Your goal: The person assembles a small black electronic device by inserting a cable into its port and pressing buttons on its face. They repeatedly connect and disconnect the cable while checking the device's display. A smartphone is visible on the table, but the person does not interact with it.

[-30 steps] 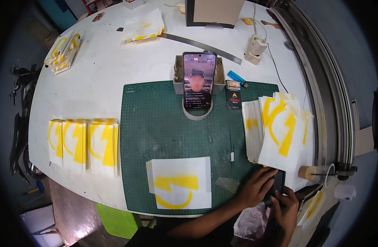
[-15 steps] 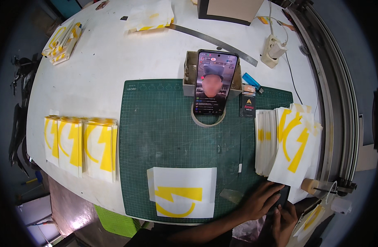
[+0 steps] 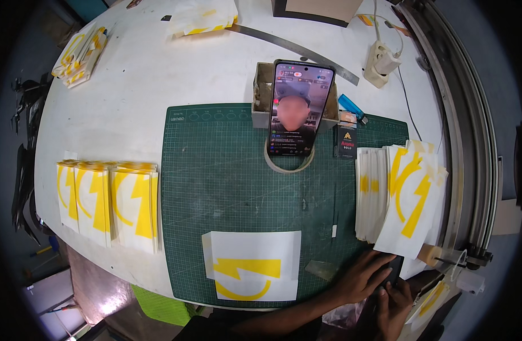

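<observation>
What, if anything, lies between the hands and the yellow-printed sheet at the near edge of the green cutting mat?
Only a small clear scrap lies on the cutting mat between the left hand and the sheet. The right hand is beside the left, both on a dark flat thing at the table's edge.

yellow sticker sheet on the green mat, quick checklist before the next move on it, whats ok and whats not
1. Sticker sheet lies flat on the cutting mat: ok.
2. Nothing rests on top of the sheet: ok.
3. Hands free to take it: not ok; left hand and right hand are both on a dark object at the mat's lower right corner.
4. What that dark object is: cannot tell.
5. Thin tool on the mat lies apart from the sheet: ok.
6. Stack of sheets at the right is neat: not ok, the top ones are fanned and skewed.
</observation>
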{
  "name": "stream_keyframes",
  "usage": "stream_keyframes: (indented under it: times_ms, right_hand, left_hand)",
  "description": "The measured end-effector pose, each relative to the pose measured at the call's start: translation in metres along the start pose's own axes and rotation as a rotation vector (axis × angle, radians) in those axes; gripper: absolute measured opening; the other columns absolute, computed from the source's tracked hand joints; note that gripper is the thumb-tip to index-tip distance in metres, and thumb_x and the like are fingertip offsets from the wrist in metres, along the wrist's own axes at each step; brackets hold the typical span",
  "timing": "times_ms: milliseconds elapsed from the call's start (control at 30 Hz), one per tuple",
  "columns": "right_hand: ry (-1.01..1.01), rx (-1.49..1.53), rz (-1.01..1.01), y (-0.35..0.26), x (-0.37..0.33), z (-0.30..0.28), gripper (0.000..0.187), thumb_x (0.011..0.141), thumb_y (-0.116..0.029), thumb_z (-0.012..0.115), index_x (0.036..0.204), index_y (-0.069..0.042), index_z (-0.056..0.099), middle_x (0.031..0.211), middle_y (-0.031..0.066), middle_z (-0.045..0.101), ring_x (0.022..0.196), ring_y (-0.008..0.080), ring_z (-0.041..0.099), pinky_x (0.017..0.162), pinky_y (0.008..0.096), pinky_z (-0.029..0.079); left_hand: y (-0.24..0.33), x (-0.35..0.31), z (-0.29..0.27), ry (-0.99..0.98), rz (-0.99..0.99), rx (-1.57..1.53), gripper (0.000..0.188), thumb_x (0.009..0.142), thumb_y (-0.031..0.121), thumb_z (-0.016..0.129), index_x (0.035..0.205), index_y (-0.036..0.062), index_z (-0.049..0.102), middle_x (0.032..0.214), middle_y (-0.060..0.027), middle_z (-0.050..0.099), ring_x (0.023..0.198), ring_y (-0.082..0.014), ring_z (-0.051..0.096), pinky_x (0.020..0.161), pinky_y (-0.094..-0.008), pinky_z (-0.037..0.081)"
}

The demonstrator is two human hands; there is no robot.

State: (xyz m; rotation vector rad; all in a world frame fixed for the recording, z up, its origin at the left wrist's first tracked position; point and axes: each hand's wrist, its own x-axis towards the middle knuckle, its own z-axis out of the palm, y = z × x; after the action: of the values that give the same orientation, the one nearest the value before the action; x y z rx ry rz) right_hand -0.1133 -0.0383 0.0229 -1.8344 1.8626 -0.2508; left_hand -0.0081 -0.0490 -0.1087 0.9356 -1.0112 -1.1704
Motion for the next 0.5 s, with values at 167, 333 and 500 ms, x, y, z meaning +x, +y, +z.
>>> stream_keyframes:
  times_ms: [167,333,500]
  right_hand:
    - [-0.01,0.021,-0.04,0.021,-0.002,0.004,0.028,0.089,-0.013,0.071,0.102,0.011,0.07,0.107,0.0232,0.066,0.098,0.035,0.065,0.088,0.04,0.051]
    - [-0.08,-0.084,-0.238,0.022,-0.002,-0.004,0.026,0.1,-0.014,0.063,0.119,0.003,0.065,0.117,0.0237,0.067,0.102,0.035,0.066,0.087,0.0414,0.054]
    - [-0.015,-0.147,-0.359,0.043,-0.005,-0.001,0.037,0.095,-0.014,0.07,0.129,-0.001,0.06,0.119,0.0225,0.065,0.106,0.039,0.064,0.093,0.0456,0.052]
  left_hand:
    - [-0.003,-0.002,0.002,0.012,-0.022,-0.009,0.039,0.101,0.013,0.06,0.139,0.0041,0.057,0.132,-0.0216,0.057,0.12,-0.04,0.059,0.102,-0.0444,0.048]
    - [-0.001,-0.002,0.0,-0.006,-0.038,0.03,0.039,0.101,0.013,0.06,0.139,0.0048,0.058,0.132,-0.0214,0.056,0.12,-0.0396,0.059,0.101,-0.0435,0.048]
    - [-0.002,-0.002,0.005,0.018,-0.015,0.009,0.041,0.102,0.013,0.058,0.141,0.0024,0.054,0.126,-0.0216,0.053,0.118,-0.0402,0.054,0.099,-0.0453,0.046]
